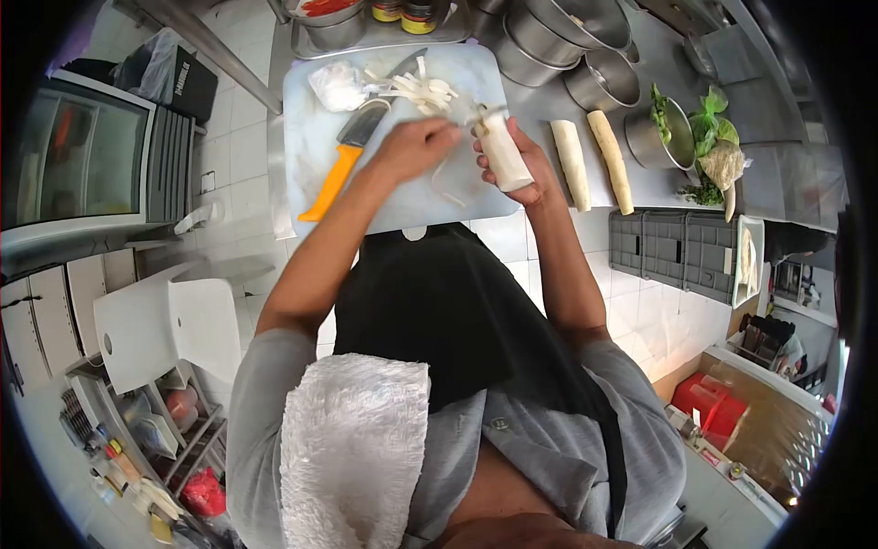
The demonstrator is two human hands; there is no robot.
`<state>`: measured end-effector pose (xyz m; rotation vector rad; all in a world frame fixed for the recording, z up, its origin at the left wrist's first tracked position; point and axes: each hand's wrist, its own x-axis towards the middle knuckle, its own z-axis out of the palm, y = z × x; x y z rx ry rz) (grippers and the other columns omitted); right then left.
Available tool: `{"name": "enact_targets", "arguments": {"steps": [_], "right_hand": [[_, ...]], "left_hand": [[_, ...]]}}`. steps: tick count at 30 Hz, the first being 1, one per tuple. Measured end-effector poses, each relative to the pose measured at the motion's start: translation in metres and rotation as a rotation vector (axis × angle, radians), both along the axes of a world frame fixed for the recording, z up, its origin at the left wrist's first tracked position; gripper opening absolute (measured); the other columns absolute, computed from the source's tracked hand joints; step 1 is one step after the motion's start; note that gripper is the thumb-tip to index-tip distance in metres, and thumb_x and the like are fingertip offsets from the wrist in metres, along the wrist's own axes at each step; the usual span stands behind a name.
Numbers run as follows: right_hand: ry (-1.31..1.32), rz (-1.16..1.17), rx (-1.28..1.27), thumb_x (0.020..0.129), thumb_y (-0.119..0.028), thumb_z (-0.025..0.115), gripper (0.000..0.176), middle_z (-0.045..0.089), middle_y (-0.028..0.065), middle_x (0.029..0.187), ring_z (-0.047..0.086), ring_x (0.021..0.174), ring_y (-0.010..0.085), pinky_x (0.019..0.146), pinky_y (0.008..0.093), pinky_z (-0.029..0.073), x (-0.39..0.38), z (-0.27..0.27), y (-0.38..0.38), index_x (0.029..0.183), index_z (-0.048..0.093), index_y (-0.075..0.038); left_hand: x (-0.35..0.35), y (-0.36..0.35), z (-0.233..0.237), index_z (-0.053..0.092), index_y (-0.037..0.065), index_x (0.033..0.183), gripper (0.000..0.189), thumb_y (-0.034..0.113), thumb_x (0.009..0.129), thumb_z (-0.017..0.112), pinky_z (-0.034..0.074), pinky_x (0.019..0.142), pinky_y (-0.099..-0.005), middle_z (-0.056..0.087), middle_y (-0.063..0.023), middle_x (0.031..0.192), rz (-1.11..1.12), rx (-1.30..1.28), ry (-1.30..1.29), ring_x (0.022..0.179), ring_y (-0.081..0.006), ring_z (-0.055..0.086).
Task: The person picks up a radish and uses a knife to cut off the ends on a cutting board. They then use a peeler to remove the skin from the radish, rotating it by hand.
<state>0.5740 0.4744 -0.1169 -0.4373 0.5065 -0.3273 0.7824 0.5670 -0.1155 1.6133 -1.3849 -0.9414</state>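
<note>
My right hand (pixel 529 163) is wrapped round a short, thick piece of white root vegetable (pixel 505 157), held tilted over the right side of the cutting board (pixel 311 128). A small metallic thing (pixel 492 112) shows at the root's upper end, too blurred to name. Just to the left, my left hand (pixel 422 145) has its fingers curled closed; what they hold, if anything, is hidden. Pale cut strips (pixel 422 91) are heaped at the board's far side, beside a crumpled white plastic wrap (pixel 337 86). An orange-handled knife (pixel 334 178) lies left of my left hand.
Two long pale roots (pixel 572 165) lie on the steel counter right of the board. Beyond them stand several metal pots (pixel 604 78) and leafy greens (pixel 718 137). A metal tray (pixel 315 44) with jars borders the board's far edge. Grey crates (pixel 672 247) are at the lower right.
</note>
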Motion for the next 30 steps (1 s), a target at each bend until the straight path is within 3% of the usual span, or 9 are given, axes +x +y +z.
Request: {"name": "enact_targets", "arguments": {"steps": [2,6,10,16,19,22,25,30], "right_hand": [[0.028,0.076,-0.015,0.098,-0.054,0.043,0.057,0.063,0.0157,0.097,0.062,0.073,0.0245,0.056,0.0354,0.051,-0.012,-0.003,0.004,0.129,0.050,-0.006],[0.160,-0.120,0.036,0.099,-0.052,0.042,0.056,0.064,0.0168,0.102,0.065,0.078,0.0268,0.061,0.0392,0.055,-0.011,-0.005,-0.003,0.130,0.049,-0.006],[-0.131,-0.034,0.111,0.099,-0.050,0.044,0.053,0.066,0.0189,0.104,0.067,0.078,0.0288,0.065,0.0425,0.057,-0.017,-0.043,-0.029,0.126,0.051,-0.006],[-0.052,-0.080,0.047,0.100,-0.047,0.045,0.049,0.066,0.0198,0.097,0.066,0.076,0.0303,0.063,0.0415,0.056,-0.002,-0.030,-0.024,0.125,0.051,-0.006],[-0.066,-0.066,0.053,0.100,-0.047,0.045,0.049,0.065,0.0195,0.098,0.066,0.076,0.0291,0.061,0.0408,0.056,0.000,-0.023,-0.022,0.126,0.051,-0.006],[-0.099,-0.031,0.040,0.099,-0.049,0.046,0.051,0.064,0.0183,0.099,0.065,0.076,0.0273,0.060,0.0398,0.055,-0.007,-0.011,-0.013,0.127,0.050,-0.007],[-0.049,0.014,0.027,0.098,-0.051,0.047,0.054,0.063,0.0166,0.100,0.064,0.076,0.0257,0.059,0.0394,0.055,-0.014,-0.008,0.003,0.130,0.049,-0.007],[0.052,-0.072,0.019,0.098,-0.052,0.046,0.056,0.065,0.0183,0.102,0.066,0.079,0.0258,0.058,0.0384,0.057,-0.014,-0.016,-0.011,0.130,0.050,-0.006]], "left_hand": [[0.016,-0.031,-0.006,0.068,0.003,0.101,0.033,0.034,0.093,0.061,0.047,0.068,-0.0297,0.064,-0.0086,0.077,0.032,0.172,-0.067,0.072,-0.0125,0.055],[-0.002,-0.004,0.012,0.068,0.002,0.099,0.032,0.033,0.093,0.061,0.047,0.068,-0.0298,0.064,-0.0080,0.075,0.034,0.038,-0.001,0.071,-0.0128,0.055],[-0.023,0.032,0.027,0.067,0.002,0.103,0.032,0.032,0.093,0.062,0.047,0.067,-0.0314,0.064,-0.0085,0.078,-0.055,0.011,-0.004,0.070,-0.0167,0.056],[-0.036,0.050,0.041,0.066,0.004,0.103,0.032,0.034,0.093,0.062,0.048,0.068,-0.0343,0.065,-0.0122,0.084,-0.157,-0.042,-0.110,0.072,-0.0263,0.059],[-0.035,0.048,0.036,0.065,0.005,0.103,0.031,0.034,0.093,0.061,0.048,0.069,-0.0349,0.065,-0.0120,0.085,-0.161,-0.110,-0.170,0.073,-0.0246,0.061],[-0.022,0.023,0.007,0.066,0.005,0.101,0.031,0.035,0.093,0.060,0.047,0.069,-0.0347,0.065,-0.0107,0.082,-0.027,-0.098,-0.027,0.073,-0.0208,0.060],[0.007,-0.020,-0.006,0.068,0.004,0.100,0.034,0.037,0.094,0.059,0.046,0.068,-0.0325,0.063,-0.0085,0.077,0.040,0.059,-0.094,0.070,-0.0160,0.056],[0.000,-0.008,0.018,0.068,0.004,0.103,0.037,0.038,0.094,0.058,0.046,0.067,-0.0318,0.063,-0.0080,0.076,0.058,0.046,-0.058,0.069,-0.0155,0.055]]}}
